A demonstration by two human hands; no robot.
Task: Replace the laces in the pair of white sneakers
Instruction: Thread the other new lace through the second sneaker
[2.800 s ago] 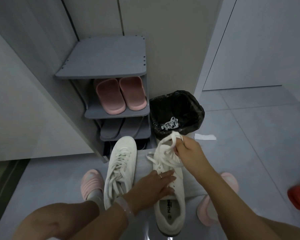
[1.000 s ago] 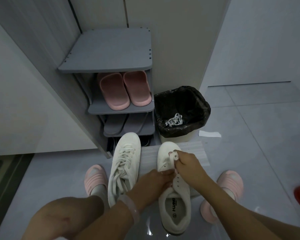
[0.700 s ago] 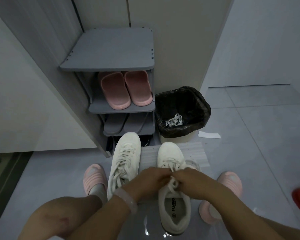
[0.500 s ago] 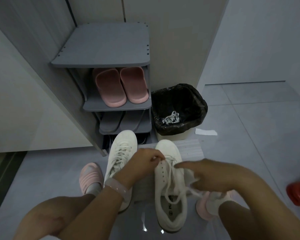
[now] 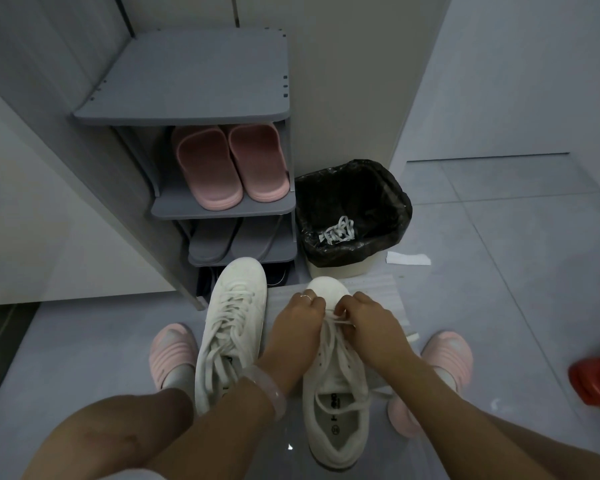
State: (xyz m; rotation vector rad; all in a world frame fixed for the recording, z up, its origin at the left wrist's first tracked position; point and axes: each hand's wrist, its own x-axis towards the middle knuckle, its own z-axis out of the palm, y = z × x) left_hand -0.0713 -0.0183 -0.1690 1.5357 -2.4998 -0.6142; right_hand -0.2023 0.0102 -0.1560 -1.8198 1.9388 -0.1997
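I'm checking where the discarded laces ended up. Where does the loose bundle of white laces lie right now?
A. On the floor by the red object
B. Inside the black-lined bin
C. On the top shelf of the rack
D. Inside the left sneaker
B: the bundle of white laces lies on the black liner inside the bin, beside the shoe rack.

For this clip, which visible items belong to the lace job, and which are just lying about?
Part of the job:
- right sneaker, its lace pinched by left hand and right hand
- left sneaker, laced
- discarded lace in the bin

Lying about:
- shoe rack
- pink slippers
- grey slippers
- paper scrap
- red object
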